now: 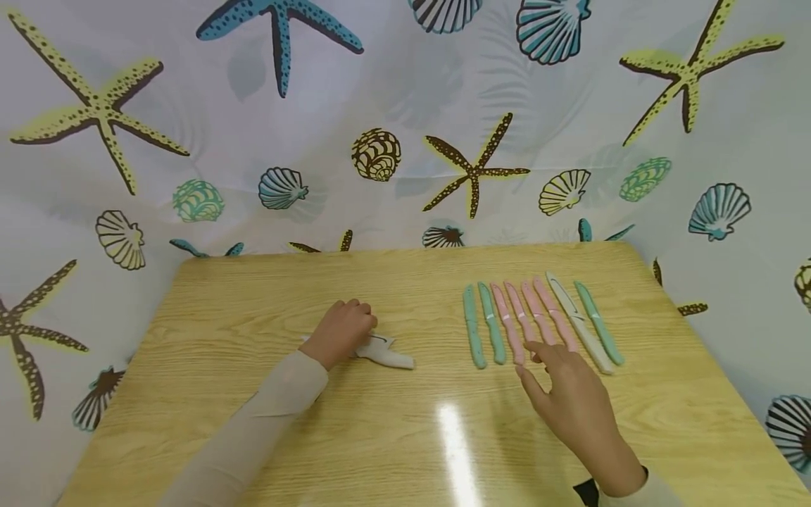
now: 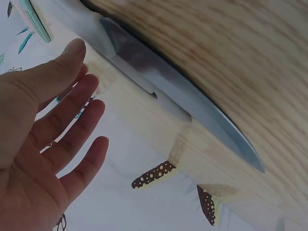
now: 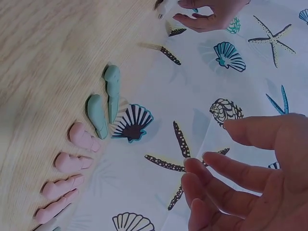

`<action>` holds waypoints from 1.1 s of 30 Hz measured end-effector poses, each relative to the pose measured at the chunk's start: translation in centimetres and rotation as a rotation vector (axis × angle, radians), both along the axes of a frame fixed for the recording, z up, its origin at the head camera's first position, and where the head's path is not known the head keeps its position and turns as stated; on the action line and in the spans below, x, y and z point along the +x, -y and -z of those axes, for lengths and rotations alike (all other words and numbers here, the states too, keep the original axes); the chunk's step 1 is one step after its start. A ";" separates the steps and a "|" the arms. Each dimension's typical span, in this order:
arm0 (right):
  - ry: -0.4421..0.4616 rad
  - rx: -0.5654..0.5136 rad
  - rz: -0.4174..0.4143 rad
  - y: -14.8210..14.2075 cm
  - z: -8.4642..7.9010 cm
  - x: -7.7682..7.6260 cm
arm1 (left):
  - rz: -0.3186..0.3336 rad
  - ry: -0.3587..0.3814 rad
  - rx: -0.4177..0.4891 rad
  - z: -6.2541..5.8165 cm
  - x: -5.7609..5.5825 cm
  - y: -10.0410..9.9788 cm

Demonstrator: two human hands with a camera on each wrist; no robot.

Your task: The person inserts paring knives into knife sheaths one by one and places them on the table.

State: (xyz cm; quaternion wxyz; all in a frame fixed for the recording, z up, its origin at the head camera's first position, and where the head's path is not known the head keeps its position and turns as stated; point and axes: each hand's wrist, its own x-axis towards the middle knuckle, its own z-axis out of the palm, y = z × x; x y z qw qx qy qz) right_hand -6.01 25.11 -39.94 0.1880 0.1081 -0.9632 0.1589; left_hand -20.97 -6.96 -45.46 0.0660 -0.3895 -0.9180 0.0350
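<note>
My left hand [image 1: 341,332] hovers over a white-handled knife [image 1: 391,358] on the left-centre of the table. In the left wrist view its steel blade [image 2: 178,89] is bare, and a narrow pale piece [image 2: 139,79] lies along it. The fingers there are loosely bent, with the thumb near the handle but not gripping it. My right hand [image 1: 573,394] is above the near ends of a row of knives, thumb and fingers apart, holding nothing. That row has green knives [image 1: 472,327], several pink knives [image 1: 507,324], a longer white knife [image 1: 579,320] and another green knife [image 1: 598,324].
Underneath is a wooden table [image 1: 393,429], with a bright light reflection near the front. A white cloth [image 1: 393,84] printed with starfish and shells stands behind it and along both sides.
</note>
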 end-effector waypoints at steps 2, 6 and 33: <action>0.003 -0.007 0.000 0.1 0.0 0.1 | -0.001 0.028 0.007 0.1 0.0 0.1; 0.016 -0.020 -0.004 0.3 0.0 0.2 | -0.004 0.038 0.016 0.3 0.0 0.1; 0.043 -0.094 -0.131 3.0 2.4 0.2 | 0.078 -0.110 -0.189 1.8 0.5 0.5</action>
